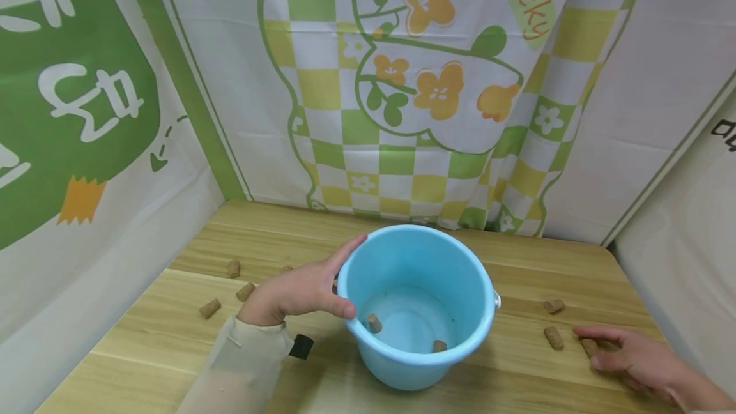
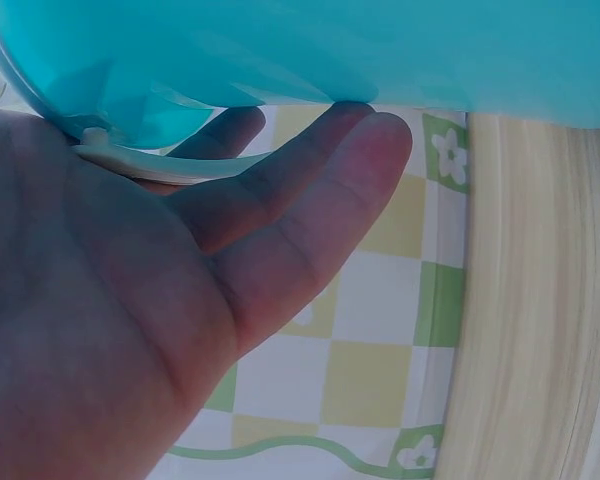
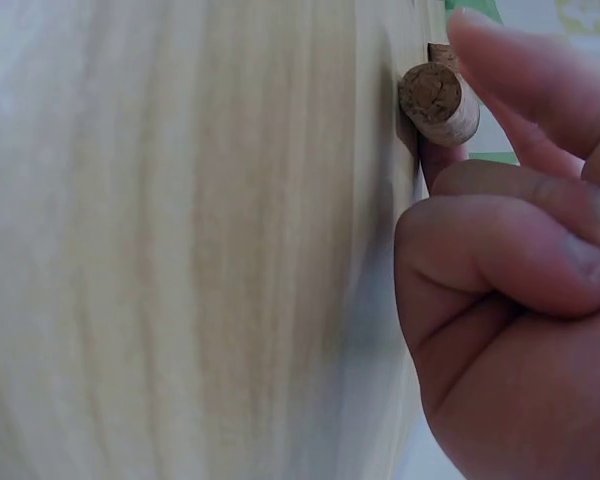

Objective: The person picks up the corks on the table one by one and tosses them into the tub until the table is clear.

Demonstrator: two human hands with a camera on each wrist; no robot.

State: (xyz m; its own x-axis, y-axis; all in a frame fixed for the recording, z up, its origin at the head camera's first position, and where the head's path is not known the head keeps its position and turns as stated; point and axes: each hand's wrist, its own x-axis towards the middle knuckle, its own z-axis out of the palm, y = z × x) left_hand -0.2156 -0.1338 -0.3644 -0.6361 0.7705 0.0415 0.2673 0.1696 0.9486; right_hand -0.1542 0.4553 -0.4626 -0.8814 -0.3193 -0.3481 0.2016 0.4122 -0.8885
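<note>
A light blue bucket stands on the wooden table, with two corks visible inside. My left hand holds its left side, thumb over the rim and index finger spread along it. In the left wrist view, the other fingers lie against the outer wall near the white handle. My right hand is low over the table on the right, pinching a cork between thumb and index finger. The right wrist view shows that cork end-on, with the remaining fingers curled into the palm.
Two loose corks lie between the bucket and my right hand, one farther back and one nearer. Several more corks are scattered left of the bucket. Printed cloth hangs behind the table and along both sides.
</note>
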